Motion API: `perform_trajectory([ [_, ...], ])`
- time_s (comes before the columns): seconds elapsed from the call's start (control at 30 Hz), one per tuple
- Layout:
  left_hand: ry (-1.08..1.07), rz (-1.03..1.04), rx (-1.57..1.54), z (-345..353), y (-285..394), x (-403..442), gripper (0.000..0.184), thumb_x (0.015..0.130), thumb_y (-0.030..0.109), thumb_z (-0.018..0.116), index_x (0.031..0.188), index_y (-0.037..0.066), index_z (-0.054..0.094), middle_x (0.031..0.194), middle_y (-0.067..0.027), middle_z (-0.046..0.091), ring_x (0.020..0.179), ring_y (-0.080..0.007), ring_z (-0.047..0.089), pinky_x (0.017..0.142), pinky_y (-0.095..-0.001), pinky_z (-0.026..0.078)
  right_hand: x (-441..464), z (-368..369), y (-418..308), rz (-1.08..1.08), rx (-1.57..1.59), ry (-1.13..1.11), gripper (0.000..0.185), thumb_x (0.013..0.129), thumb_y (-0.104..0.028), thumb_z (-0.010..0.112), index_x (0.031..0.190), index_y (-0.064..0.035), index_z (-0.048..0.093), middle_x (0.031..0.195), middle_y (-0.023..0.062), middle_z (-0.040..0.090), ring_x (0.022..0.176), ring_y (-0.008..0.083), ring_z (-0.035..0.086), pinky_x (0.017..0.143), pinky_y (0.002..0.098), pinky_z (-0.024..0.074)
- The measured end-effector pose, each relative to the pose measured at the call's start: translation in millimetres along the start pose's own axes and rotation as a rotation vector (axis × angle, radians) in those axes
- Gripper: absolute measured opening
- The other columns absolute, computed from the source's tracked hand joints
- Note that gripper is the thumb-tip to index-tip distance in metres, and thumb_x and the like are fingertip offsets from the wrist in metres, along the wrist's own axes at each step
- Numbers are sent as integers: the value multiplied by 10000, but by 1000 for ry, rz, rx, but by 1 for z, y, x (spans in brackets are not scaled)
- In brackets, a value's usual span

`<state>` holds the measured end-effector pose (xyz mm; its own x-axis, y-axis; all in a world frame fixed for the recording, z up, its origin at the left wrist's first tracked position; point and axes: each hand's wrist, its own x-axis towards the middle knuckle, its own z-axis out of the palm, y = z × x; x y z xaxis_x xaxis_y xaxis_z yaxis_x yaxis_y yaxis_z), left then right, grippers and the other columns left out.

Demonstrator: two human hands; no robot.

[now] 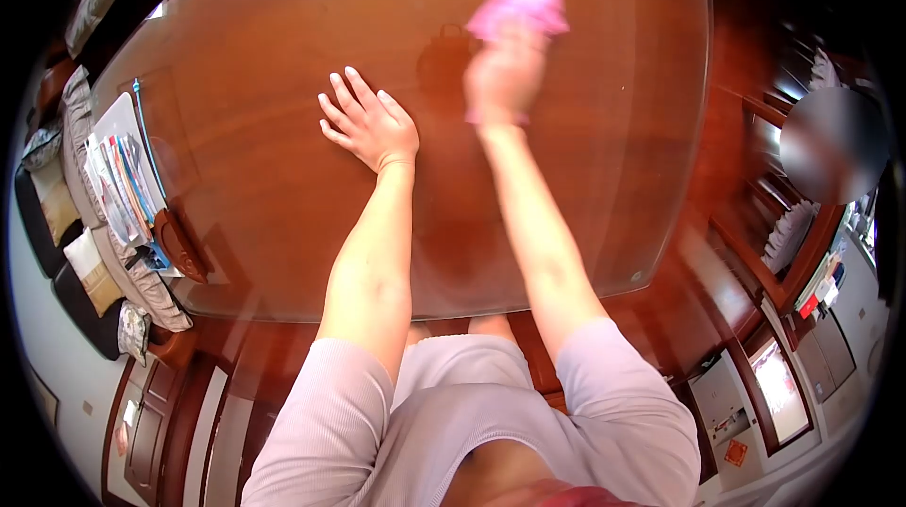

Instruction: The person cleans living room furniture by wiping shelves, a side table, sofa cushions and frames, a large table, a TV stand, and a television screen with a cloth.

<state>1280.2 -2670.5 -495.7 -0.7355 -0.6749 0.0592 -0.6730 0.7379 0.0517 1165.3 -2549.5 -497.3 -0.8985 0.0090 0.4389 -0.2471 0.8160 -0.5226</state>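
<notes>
My left hand (373, 125) rests on the glass-covered brown wooden table (274, 214) with its fingers spread. It holds nothing. Farther out and to the right, my right hand (507, 82) is closed on a crumpled pink cloth (524, 8). The cloth bunches out beyond the knuckles and appears to lie against the tabletop. Motion smears this hand, and its separate fingers cannot be made out. Both arms reach forward over the near edge of the table.
Papers and folders (123, 177) are stacked at the left, beside a carved wooden piece (179, 243). A sofa with cushions (92, 271) lines the left side. On the right are wooden furniture (797, 271) and a round grey object (832, 143). The glass has rounded corners.
</notes>
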Motion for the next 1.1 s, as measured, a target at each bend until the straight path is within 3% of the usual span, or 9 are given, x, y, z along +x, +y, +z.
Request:
perform_trajectory([
  [0.13, 22, -14, -3, 6, 0, 1, 563, 968, 310, 419, 1502, 163, 326, 1574, -54, 273, 1439, -351, 211, 1123, -575, 168, 0, 71, -81, -599, 233, -370, 374, 826, -104, 565, 1186, -25, 629, 1233, 118, 619, 1256, 310, 519, 1106, 423, 389],
  [0.23, 14, 2, 19, 2, 0, 1, 551, 973, 289, 408, 1501, 158, 326, 1575, -54, 270, 1434, -351, 218, 1125, -564, 175, 19, 70, -51, -817, 299, -347, 321, 821, -141, 604, 1122, -44, 658, 1149, 96, 664, 1220, 275, 561, 1071, 392, 423],
  [0.43, -4, 3, 16, -3, 3, 1, 563, 966, 266, 401, 1510, 153, 313, 1575, -65, 259, 1434, -353, 216, 1128, -566, 170, 93, -67, 178, -279, -259, -71, 348, 807, -24, 521, 1128, -6, 655, 1066, 174, 664, 1013, 351, 612, 908, 449, 486],
  [0.53, -17, 3, -2, -6, 2, 1, 569, 957, 261, 408, 1507, 143, 320, 1572, -78, 267, 1437, -361, 216, 1128, -567, 168, 95, -120, 271, 106, -358, 41, 422, 781, 39, 480, 1178, 33, 624, 1136, 177, 641, 1069, 340, 595, 984, 400, 444],
  [0.63, -50, -5, -16, -9, 3, 3, 581, 950, 252, 415, 1509, 131, 315, 1576, -78, 254, 1440, -367, 201, 1133, -566, 164, 105, -94, 261, 140, -498, 145, 292, 789, 37, 468, 1017, 22, 650, 1048, 135, 636, 973, 316, 595, 905, 386, 455],
  [0.7, -64, -17, -12, -11, 3, 3, 583, 948, 251, 417, 1509, 130, 314, 1577, -78, 251, 1441, -368, 199, 1134, -567, 163, 125, -56, 176, 319, -65, 177, 146, 811, 25, 478, 834, -6, 618, 885, 98, 610, 827, 284, 566, 802, 365, 456],
  [0.87, -110, -29, -18, -13, 3, 3, 596, 936, 247, 430, 1508, 126, 315, 1575, -83, 251, 1440, -373, 196, 1137, -570, 158, 91, 103, -34, -342, 35, -93, 359, 814, -40, 515, 1150, 38, 612, 1165, 237, 610, 1131, 415, 540, 981, 492, 431],
  [0.93, -125, -21, 46, -9, 2, 2, 611, 925, 262, 491, 1493, 117, 321, 1573, -92, 229, 1439, -387, 196, 1130, -582, 185, 42, 153, -128, -494, 132, -344, 438, 799, -33, 537, 1226, 61, 551, 1293, 241, 531, 1227, 397, 496, 1094, 462, 355],
  [1.1, -228, 10, 269, -1, -2, 0, 645, 916, 385, 518, 1471, 109, 340, 1560, -119, 252, 1448, -378, 178, 1132, -567, 185, 7, 195, -223, -960, 353, -324, 343, 888, -163, 531, 1181, 1, 603, 1230, 155, 595, 1172, 310, 540, 1054, 392, 396],
])
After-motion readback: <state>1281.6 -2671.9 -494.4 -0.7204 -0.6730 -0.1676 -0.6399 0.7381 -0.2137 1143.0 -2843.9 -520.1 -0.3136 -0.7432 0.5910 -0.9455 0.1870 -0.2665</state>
